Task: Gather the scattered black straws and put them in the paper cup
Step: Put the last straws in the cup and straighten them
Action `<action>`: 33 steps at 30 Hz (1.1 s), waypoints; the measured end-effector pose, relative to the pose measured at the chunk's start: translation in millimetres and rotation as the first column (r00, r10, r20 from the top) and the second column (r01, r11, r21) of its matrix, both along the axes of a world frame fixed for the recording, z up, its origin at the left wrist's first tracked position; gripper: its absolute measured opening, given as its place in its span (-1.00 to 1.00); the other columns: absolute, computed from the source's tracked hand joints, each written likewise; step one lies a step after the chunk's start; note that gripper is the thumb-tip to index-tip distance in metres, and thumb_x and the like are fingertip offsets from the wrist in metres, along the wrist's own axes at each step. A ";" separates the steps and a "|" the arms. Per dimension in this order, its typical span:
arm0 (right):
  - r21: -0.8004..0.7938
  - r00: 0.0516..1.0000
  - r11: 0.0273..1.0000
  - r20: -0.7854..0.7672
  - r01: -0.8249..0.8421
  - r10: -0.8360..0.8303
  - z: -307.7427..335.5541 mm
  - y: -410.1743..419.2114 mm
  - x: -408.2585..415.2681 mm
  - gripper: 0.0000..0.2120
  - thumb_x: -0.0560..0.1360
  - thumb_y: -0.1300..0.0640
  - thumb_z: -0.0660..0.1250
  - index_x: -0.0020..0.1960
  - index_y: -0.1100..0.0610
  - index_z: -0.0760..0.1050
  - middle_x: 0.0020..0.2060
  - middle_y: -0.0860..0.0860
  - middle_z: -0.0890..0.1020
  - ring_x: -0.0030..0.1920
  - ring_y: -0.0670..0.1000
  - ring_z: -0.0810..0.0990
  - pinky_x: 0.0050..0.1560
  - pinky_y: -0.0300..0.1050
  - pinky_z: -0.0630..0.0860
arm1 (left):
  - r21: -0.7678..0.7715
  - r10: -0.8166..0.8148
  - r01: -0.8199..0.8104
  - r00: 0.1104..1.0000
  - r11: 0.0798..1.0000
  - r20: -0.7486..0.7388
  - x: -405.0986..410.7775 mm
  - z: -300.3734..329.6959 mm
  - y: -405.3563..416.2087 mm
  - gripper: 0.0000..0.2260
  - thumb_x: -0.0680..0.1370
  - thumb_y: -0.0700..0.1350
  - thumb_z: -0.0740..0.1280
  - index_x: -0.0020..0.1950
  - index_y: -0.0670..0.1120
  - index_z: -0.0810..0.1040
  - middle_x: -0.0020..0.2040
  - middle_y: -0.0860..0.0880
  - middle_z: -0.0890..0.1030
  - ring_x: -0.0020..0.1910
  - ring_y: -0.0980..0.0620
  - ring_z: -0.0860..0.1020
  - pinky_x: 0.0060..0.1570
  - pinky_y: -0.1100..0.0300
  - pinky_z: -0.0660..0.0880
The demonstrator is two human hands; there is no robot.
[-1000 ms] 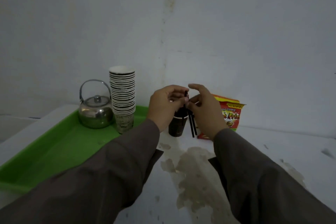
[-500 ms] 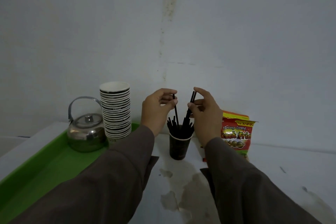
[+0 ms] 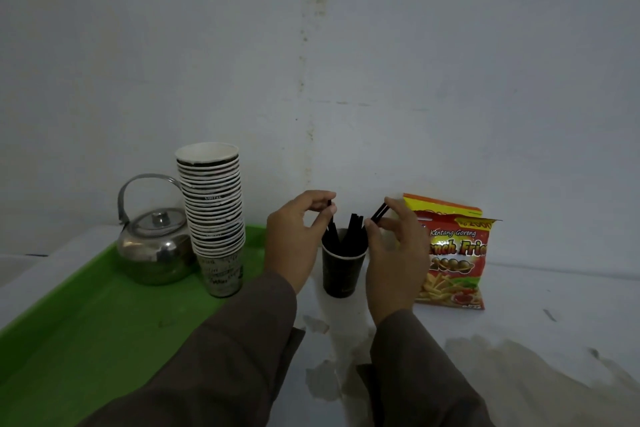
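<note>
A dark paper cup [image 3: 343, 272] with a white rim stands on the white counter between my hands. Several black straws [image 3: 353, 232] stick up out of it. My left hand [image 3: 294, 239] is just left of the cup and pinches the top of one straw between thumb and fingers. My right hand [image 3: 394, 253] is just right of the cup and pinches the upper end of another straw that leans out to the right.
A green tray [image 3: 86, 322] on the left carries a steel kettle [image 3: 156, 243] and a tall stack of paper cups [image 3: 213, 215]. A red and yellow snack bag [image 3: 453, 253] leans at the wall right of the cup. The counter [image 3: 519, 340] is stained in front.
Both hands have dropped lower with their straws, which now sit deeper in the cup. The hands have spread slightly apart. The camera view has moved closer.
</note>
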State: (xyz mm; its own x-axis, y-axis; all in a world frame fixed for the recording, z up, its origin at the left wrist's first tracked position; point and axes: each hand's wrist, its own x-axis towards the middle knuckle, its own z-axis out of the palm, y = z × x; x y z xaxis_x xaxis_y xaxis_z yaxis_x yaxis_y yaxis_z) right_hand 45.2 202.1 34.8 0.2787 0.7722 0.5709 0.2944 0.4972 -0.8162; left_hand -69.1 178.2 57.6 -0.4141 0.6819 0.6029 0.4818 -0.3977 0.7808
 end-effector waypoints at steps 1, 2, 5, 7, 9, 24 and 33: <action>-0.007 1.000 1.000 0.023 0.005 -0.004 -2.4 -0.3 -0.2 -0.63 0.42 0.17 0.39 0.19 -0.05 0.46 0.09 0.04 0.52 0.04 -0.01 0.54 -0.02 -0.45 0.32 | -0.009 0.014 -0.014 0.999 1.000 -0.049 -1.1 -1.6 0.0 -0.86 0.47 -0.17 0.39 -0.02 0.04 0.61 -0.17 0.06 0.64 -0.10 0.17 0.58 -0.05 0.39 0.49; -0.015 0.999 1.000 0.040 0.008 -0.007 -5.1 -1.0 -0.6 -0.63 0.42 0.17 0.40 0.19 -0.04 0.47 0.10 0.05 0.51 0.03 -0.05 0.51 -0.04 -0.55 0.26 | -0.015 0.031 -0.033 0.994 0.999 -0.104 -2.1 -3.0 0.1 -0.86 0.47 -0.16 0.38 -0.01 0.02 0.62 -0.15 0.05 0.64 -0.10 0.17 0.57 -0.04 0.36 0.49; -0.027 0.998 0.999 0.065 0.020 -0.018 -13.5 -2.2 -1.6 -0.61 0.41 0.17 0.41 0.21 -0.02 0.48 0.11 0.09 0.48 0.07 -0.06 0.44 -0.05 -0.56 0.21 | -0.014 0.067 -0.071 0.973 0.997 -0.221 -3.1 -5.7 0.0 -0.87 0.47 -0.15 0.39 -0.01 -0.02 0.64 -0.16 0.03 0.66 -0.13 0.17 0.55 -0.02 0.26 0.48; -0.006 0.996 0.999 0.083 0.037 -0.037 -17.0 0.4 -1.7 -0.60 0.39 0.16 0.42 0.21 -0.03 0.48 0.09 0.11 0.47 0.12 0.03 0.44 0.02 -0.42 0.26 | -0.010 0.087 -0.092 0.966 0.996 -0.243 -3.2 -6.3 0.1 -0.88 0.46 -0.15 0.39 -0.02 -0.04 0.65 -0.17 0.02 0.67 -0.14 0.14 0.56 0.00 0.14 0.51; -0.004 0.995 0.999 0.093 0.034 -0.034 -18.4 3.5 -1.3 -0.60 0.39 0.16 0.42 0.20 -0.04 0.47 0.10 0.11 0.46 0.13 0.07 0.44 0.05 -0.31 0.31 | -0.004 0.103 -0.108 0.957 0.994 -0.272 -4.5 -8.8 0.4 -0.88 0.46 -0.15 0.40 -0.03 -0.05 0.65 -0.16 0.00 0.68 -0.13 0.09 0.58 0.02 0.02 0.52; 0.165 0.916 0.985 0.388 0.042 -0.104 -33.5 14.2 0.5 -0.67 0.51 -0.01 0.11 0.12 0.08 0.55 0.13 0.02 0.58 0.20 0.06 0.33 0.13 -0.06 0.38 | -0.155 0.010 -0.086 0.899 0.984 -0.438 -8.8 -23.1 8.1 -0.76 0.56 -0.04 0.26 0.16 -0.05 0.58 0.26 -0.01 0.53 0.27 0.02 0.40 0.24 0.17 0.33; -0.039 0.940 0.977 0.264 -0.211 0.214 -40.2 3.5 -0.3 -0.47 0.51 -0.04 0.22 0.43 0.00 0.17 0.44 0.03 0.25 0.38 -0.08 0.23 0.32 -0.14 0.29 | -0.274 -0.186 0.117 0.953 0.955 -0.239 -5.6 -27.0 10.4 -0.69 0.59 -0.02 0.18 0.29 -0.08 0.48 0.36 -0.05 0.42 0.33 0.03 0.38 0.31 0.01 0.38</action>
